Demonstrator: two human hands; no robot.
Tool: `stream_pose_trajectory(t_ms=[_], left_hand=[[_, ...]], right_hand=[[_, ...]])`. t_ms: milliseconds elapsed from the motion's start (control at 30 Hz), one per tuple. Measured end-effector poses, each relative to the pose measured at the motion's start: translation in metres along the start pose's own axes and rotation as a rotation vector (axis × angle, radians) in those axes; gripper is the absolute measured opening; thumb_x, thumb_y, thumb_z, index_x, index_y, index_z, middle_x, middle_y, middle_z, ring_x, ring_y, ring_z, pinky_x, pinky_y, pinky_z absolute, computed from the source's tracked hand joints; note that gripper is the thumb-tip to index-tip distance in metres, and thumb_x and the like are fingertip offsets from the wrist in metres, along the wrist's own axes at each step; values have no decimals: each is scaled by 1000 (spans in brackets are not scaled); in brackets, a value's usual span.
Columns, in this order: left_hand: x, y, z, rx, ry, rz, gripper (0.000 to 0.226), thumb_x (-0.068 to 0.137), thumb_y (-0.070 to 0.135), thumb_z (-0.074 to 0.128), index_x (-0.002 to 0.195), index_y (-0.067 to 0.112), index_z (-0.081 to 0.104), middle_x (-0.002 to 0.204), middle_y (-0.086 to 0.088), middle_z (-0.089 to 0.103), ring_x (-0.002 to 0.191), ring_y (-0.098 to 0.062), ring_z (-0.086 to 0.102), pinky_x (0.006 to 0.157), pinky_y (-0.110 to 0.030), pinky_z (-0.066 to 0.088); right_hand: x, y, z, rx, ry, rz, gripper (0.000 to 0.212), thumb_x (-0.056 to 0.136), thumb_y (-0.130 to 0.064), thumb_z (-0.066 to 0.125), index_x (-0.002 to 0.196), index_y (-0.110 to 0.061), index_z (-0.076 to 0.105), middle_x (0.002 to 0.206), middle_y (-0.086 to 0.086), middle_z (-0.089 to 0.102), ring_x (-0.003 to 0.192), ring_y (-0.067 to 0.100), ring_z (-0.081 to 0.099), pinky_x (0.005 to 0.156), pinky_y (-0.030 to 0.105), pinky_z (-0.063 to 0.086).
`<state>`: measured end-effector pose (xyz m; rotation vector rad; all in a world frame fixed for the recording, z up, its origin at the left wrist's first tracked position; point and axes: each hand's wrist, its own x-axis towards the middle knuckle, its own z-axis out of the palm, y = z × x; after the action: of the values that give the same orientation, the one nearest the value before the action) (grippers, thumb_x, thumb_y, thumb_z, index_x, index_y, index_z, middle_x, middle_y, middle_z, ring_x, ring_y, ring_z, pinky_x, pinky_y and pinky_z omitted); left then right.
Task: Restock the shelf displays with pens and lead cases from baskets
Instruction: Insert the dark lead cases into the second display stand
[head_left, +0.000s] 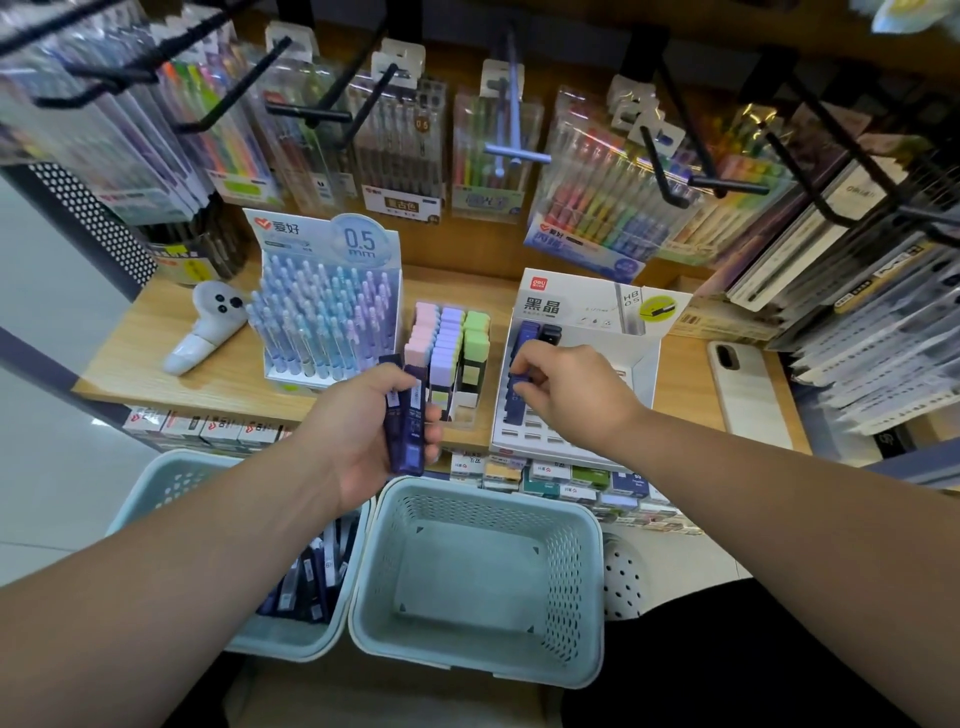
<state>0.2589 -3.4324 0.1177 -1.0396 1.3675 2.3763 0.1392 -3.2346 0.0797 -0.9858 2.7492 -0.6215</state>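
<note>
Wooden shelf (208, 374) beneath hanging pen packs (400, 145). Step in hand: filling the white display box (587, 312). The right hand (566, 389) pinches one dark lead case (519, 382) at the box's left column. The left hand (374, 441) grips spare cases (408, 415) just beside the box. Next, probably, release that case and take another from the spares. More stock lies in the left basket (171, 483). A pastel tray (452, 353) crowds the box's left, and a phone (748, 384) lies to its right.

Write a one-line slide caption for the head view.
Right hand pinches a dark-blue lead case at the white display box; left hand holds spare cases.
</note>
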Motion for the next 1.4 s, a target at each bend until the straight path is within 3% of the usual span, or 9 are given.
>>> stream_pose_trajectory(t_ms=[167,367,467,533,600,800,1033,1233,1400], left_hand=[[-2,1,2,7,-4,2,23,100,8,41,111,0,60,83,-18,68,55,-26,62,50,-32,54],[-5,-1,6,73,-40,27,11,101,12,56,108,11,65,97,-18,75,53,-20,59,45,-26,48],[-6,-1,7,106,-81,40,2,96,15,64,97,16,65,100,-16,75,51,-17,53,45,-23,42],[-6,-1,7,134,-117,47,12,90,14,70,96,19,61,99,-17,74,49,-16,51,45,-22,39],[-5,-2,7,166,-117,58,27,82,9,76,99,19,58,91,-16,72,47,-15,49,44,-21,38],[-8,-4,14,302,-139,132,45,68,1,86,102,14,59,73,-8,61,46,-18,48,43,-25,38],[-7,0,13,150,-117,140,25,85,-2,73,101,12,60,78,-12,63,51,-14,48,41,-24,39],[-1,0,17,113,-44,215,16,86,4,74,90,12,61,70,-10,52,47,-12,43,39,-22,36],[-6,-1,25,70,-116,175,11,90,9,70,96,11,61,83,-16,65,47,-10,44,39,-20,34]], right_hand=[[-2,2,3,58,12,57,8,93,-18,67,100,-17,65,88,6,70,82,27,64,75,38,54],[0,-4,-2,-378,-102,-31,22,98,-41,56,104,-25,70,93,2,72,87,27,65,72,37,55],[4,-20,-17,70,14,43,34,90,-52,66,110,-26,71,81,-4,70,76,17,66,71,34,55],[3,-34,-29,623,-53,140,44,84,-45,76,120,-23,67,87,1,71,74,19,70,69,36,58],[2,-44,-36,894,-197,204,41,86,-30,76,123,-19,65,92,6,72,74,26,73,63,34,59],[-2,-48,-45,977,-401,295,9,88,1,71,96,0,68,71,9,72,63,17,72,62,24,61],[-4,-20,-75,968,-315,300,18,84,14,67,79,-3,63,67,10,68,56,17,64,54,22,57],[-14,-42,-71,803,-598,149,61,82,18,68,126,-22,53,82,10,64,66,23,67,60,32,57],[-17,-60,-60,737,-683,57,99,82,12,73,146,-49,30,109,33,59,79,38,73,64,39,61]])
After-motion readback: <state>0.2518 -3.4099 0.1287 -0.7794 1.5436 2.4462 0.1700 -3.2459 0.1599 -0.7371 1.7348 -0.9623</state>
